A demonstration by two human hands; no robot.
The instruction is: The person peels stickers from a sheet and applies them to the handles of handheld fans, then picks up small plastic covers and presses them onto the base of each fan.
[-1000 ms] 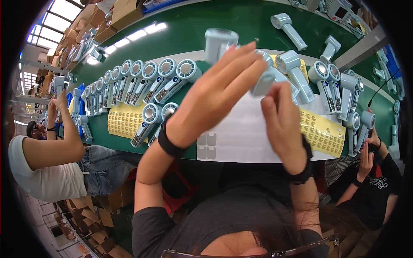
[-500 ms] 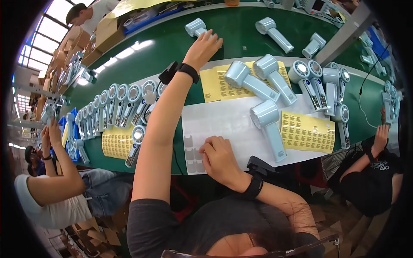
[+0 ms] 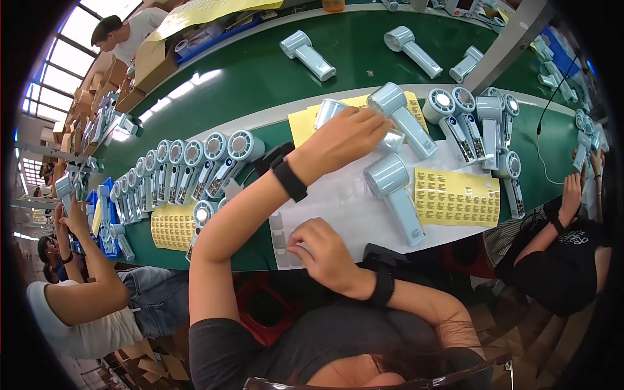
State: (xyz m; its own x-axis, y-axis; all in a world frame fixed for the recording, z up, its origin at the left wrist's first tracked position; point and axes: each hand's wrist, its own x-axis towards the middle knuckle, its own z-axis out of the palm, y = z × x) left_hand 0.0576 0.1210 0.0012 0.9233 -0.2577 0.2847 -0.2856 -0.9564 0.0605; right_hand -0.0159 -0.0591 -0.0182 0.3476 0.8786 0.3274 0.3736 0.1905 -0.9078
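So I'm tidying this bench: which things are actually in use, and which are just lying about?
In use:
left hand on a pale blue dryer
right hand on the white sheet

Lying about:
row of dryers
yellow label sheet
dryers on the green belt

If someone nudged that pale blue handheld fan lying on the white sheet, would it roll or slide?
The pale blue fan lies flat on its side on the white sheet, so it would probably slide. Its round head might make it pivot. It looks like rigid plastic, probably light.
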